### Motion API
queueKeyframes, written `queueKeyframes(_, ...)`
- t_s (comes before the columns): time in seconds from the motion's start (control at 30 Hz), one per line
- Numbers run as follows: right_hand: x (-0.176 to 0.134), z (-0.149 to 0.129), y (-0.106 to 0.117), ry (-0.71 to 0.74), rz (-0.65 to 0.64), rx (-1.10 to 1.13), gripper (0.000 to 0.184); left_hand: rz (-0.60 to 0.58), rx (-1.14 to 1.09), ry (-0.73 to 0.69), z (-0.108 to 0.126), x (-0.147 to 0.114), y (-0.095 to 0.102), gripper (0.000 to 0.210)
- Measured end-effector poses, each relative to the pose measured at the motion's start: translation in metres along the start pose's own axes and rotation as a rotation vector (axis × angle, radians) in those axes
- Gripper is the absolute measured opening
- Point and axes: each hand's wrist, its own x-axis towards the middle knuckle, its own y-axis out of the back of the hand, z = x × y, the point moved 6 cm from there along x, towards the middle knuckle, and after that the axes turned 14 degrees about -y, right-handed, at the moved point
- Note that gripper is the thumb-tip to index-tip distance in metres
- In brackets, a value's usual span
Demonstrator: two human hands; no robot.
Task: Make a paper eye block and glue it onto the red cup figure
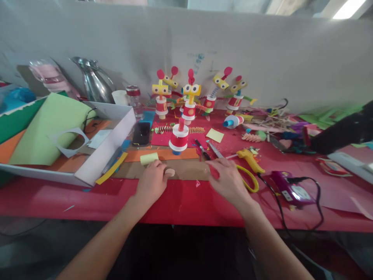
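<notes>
On the red tabletop (pixel 180 202) our left hand (pixel 151 182) pinches a small tan disc (pixel 169 172) on the cardboard (pixel 186 170). Our right hand (pixel 229 181), fingers spread flat, presses beside the scissors (pixel 250 171); a sweep could topple the figure (pixel 178 138).

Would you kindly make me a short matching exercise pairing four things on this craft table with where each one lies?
Things:
1. Phone
2. Glue gun
3. Scissors
4. Green paper roll

Places:
A. Just beyond the left hand
B. Far right of the hands, its black cord looping round it
C. Beside the white box, on its right
D. Right next to the right hand, yellow handles toward it

Pairs: 1-C, 2-B, 3-D, 4-A
</notes>
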Motion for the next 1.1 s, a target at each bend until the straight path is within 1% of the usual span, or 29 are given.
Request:
queueKeyframes(0.07, 0.006, -0.032, -0.017, 0.117, -0.227, 0.18, 0.023, -0.014, 0.001, -0.002, 0.001, 0.007, -0.003, 0.006)
queueKeyframes(0.1, 0.011, -0.044, -0.025, 0.152, -0.316, 0.226, 0.024, -0.009, -0.022, 0.002, 0.001, 0.008, -0.003, 0.003)
queueKeyframes(0.17, 0.02, -0.063, -0.04, 0.197, -0.432, 0.235, 0.025, 0.004, -0.112, 0.032, -0.001, 0.007, -0.004, 0.005)
queueKeyframes(0.23, 0.029, -0.073, -0.052, 0.222, -0.485, 0.206, 0.018, 0.005, -0.231, 0.078, -0.004, 0.007, -0.006, 0.007)
queueKeyframes(0.3, 0.034, -0.076, -0.058, 0.224, -0.505, 0.204, 0.008, 0.003, -0.334, 0.115, -0.005, 0.011, -0.007, 0.005)
queueKeyframes(0.37, 0.036, -0.073, -0.06, 0.205, -0.496, 0.217, 0.014, -0.011, -0.412, 0.126, -0.005, 0.02, -0.007, 0.004)
queueKeyframes(0.4, 0.037, -0.069, -0.06, 0.184, -0.489, 0.225, 0.016, -0.038, -0.452, 0.121, -0.004, 0.027, -0.008, 0.005)
queueKeyframes(0.47, 0.039, -0.059, -0.059, 0.13, -0.495, 0.252, 0.016, -0.128, -0.536, 0.098, -0.002, 0.04, -0.011, 0.008)
queueKeyframes(0.53, 0.04, -0.05, -0.059, 0.073, -0.537, 0.294, 0.017, -0.216, -0.587, 0.082, -0.003, 0.05, -0.015, 0.011)
queueKeyframes(0.6, 0.042, -0.042, -0.059, 0.018, -0.572, 0.317, 0.018, -0.246, -0.566, 0.096, -0.009, 0.055, -0.016, 0.014)
queueKeyframes(0.7, 0.046, -0.033, -0.058, -0.059, -0.558, 0.288, 0.019, -0.254, -0.502, 0.124, -0.019, 0.054, -0.017, 0.018)
queueKeyframes(0.8, 0.046, -0.031, -0.058, -0.081, -0.539, 0.281, 0.02, -0.258, -0.486, 0.098, -0.023, 0.05, -0.018, 0.02)
queueKeyframes(0.93, 0.043, -0.033, -0.058, -0.083, -0.518, 0.299, 0.022, -0.238, -0.399, 0.069, -0.022, 0.049, -0.015, 0.025)
queueKeyframes(1.0, 0.042, -0.034, -0.058, -0.082, -0.511, 0.303, 0.018, -0.241, -0.366, 0.055, -0.021, 0.049, -0.015, 0.028)
queueKeyframes(1.1, 0.041, -0.034, -0.056, -0.086, -0.512, 0.313, 0.006, -0.242, -0.336, 0.035, -0.02, 0.05, -0.014, 0.027)
